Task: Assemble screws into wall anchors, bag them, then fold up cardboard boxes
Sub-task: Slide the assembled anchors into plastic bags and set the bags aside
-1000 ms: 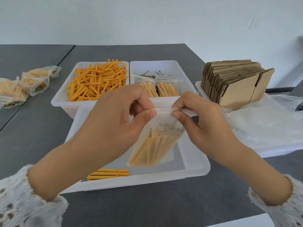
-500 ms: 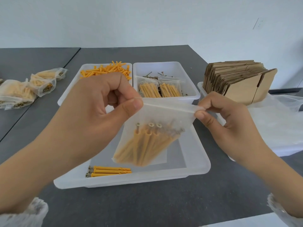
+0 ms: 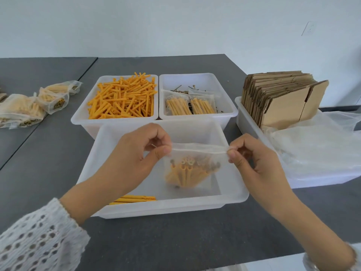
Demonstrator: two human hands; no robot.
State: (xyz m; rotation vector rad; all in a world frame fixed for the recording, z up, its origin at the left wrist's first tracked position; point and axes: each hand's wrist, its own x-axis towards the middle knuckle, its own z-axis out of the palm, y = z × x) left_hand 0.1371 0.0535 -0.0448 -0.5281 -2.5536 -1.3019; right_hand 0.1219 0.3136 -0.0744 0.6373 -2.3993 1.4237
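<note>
We hold a small zip bag between our two hands, above the near white tray. Our left hand pinches the left end of the bag's closure strip between thumb and forefinger, and our right hand pinches the right end the same way, the other fingers curled in. The strip runs level from left to right between the two pinches, so the bag's long edge lies across us and the pouch hangs straight down from it. Inside, a bundle of orange wall anchors with screws stands roughly upright, fanning out toward the bottom, heads up near the strip.

That is the relation the next move turns on, as we judge it: the seal line is stretched crosswise, with each hand at one end and neither nearer to it than the other. Whether the strip is fully pressed shut we cannot tell. If it is, the bag most likely goes either ahead to the tray of screws, where two filled bags already lie, or far left to the filled bags on the table. A few assembled anchors lie in the near tray under our left wrist.
</note>
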